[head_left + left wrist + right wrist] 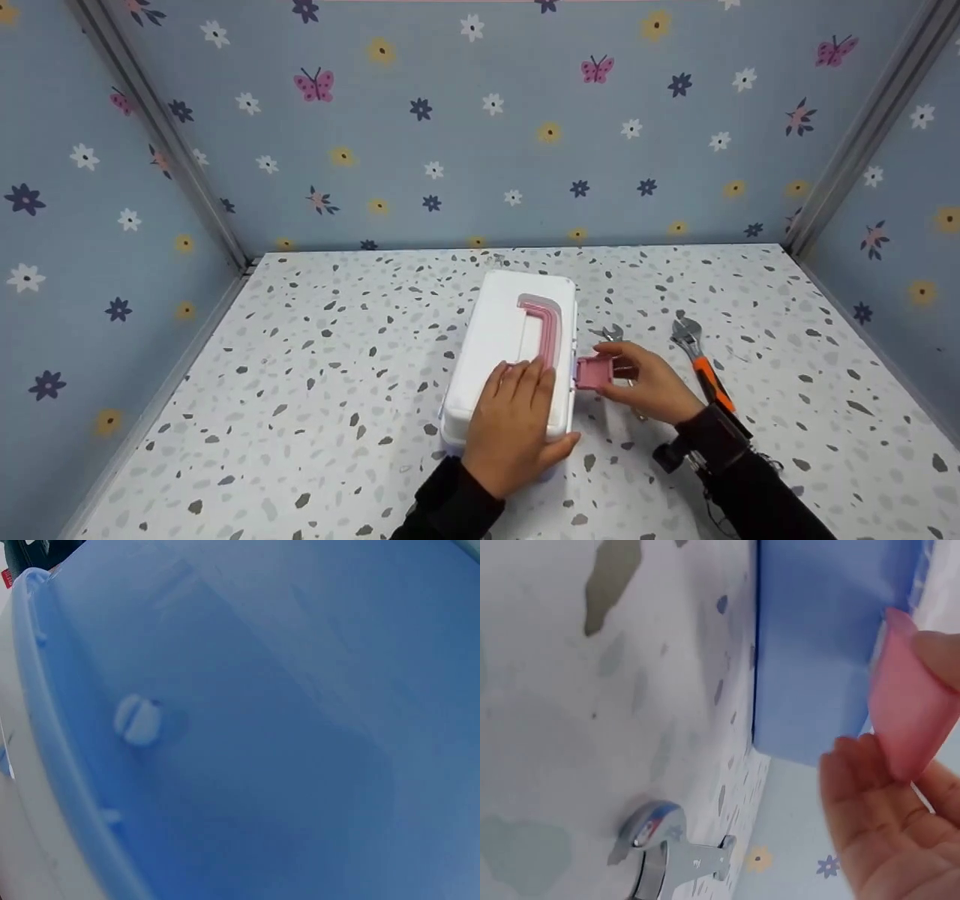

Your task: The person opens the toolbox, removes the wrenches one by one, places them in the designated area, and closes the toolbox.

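Note:
A storage box with a white lid [499, 322] and a pink carry handle [549, 330] stands in the middle of the table. My left hand [510, 424] rests flat on the near part of the lid, its fingertips over the handle's near end. At the box's right side my right hand [649, 379] pinches a pink latch [594, 373] that sticks outward from the lid. In the right wrist view, the thumb and fingers lie on either side of the latch [911, 697], beside the blue box body [817, 652]. Blue plastic [262, 727] fills the left wrist view.
A small metal adjustable wrench [613, 332] lies just beyond my right hand, partly hidden by it. Farther right is a larger adjustable wrench [703, 367] with an orange and black handle. Flower-patterned walls [480, 135] border the speckled table [337, 337].

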Tool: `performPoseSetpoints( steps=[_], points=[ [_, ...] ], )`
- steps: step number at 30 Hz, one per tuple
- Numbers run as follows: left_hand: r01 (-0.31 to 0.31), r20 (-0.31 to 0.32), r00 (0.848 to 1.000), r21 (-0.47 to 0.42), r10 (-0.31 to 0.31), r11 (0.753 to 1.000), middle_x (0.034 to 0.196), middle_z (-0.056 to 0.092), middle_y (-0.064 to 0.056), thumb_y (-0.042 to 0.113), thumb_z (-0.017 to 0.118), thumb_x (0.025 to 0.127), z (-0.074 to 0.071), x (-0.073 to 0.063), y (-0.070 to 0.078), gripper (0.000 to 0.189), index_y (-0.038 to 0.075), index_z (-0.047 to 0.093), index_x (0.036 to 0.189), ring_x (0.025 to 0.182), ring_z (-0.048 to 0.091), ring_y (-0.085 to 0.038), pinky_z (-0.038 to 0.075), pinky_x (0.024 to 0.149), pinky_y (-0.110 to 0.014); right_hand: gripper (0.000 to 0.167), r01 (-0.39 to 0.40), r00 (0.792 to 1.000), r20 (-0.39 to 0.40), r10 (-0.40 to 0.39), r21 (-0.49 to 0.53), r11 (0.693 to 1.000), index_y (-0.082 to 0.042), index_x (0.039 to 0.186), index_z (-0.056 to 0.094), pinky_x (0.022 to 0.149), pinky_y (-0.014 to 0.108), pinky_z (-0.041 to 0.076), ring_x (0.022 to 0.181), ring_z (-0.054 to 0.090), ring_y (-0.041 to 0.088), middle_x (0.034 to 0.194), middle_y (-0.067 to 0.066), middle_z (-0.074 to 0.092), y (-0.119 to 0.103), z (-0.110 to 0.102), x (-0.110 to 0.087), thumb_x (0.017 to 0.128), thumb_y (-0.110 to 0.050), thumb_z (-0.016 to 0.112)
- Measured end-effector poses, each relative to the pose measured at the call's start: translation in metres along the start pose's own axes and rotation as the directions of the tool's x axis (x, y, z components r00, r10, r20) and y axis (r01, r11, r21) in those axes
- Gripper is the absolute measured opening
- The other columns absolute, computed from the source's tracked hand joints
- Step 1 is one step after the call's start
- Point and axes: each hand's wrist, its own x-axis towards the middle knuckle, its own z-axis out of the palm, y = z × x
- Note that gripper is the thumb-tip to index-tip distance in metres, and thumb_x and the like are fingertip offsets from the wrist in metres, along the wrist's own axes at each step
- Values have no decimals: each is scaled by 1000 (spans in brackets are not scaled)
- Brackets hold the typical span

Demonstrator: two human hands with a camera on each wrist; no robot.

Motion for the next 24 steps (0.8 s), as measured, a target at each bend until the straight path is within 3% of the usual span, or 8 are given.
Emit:
performPoseSetpoints(
  steps=[5,12,15,24],
  points=[
    [2,-17,1000,0,-2,1000,134,61,-10,71,62,78,-1,0,0,84,6,57,132,119,58,-25,43,108,-44,54,15,998,-65,-9,100,995,-3,131,55,96,39,53,111,64,29,123,16,65,-2,0,2,83,-14,78],
    [2,-46,999,-2,-3,1000,131,63,-9,69,65,76,1,0,0,83,6,59,129,118,59,-24,43,107,-43,49,38,991,-134,-13,183,982,-2,126,59,94,25,54,107,65,11,119,14,67,-6,6,6,83,-15,78],
    [5,-39,999,-4,-6,1000,131,63,-9,69,66,75,1,1,1,83,7,59,130,117,58,-24,43,107,-43,48,49,990,-137,-23,186,981,-3,128,60,95,26,54,108,65,10,121,14,67,-8,9,8,85,-17,76],
    [6,-33,999,7,-5,1000,131,62,-9,69,65,76,1,0,0,82,7,58,130,117,58,-24,43,107,-43,44,78,988,-147,-54,160,984,-6,127,62,98,38,53,112,64,21,121,13,68,-13,18,14,87,-17,74]
  ],
)
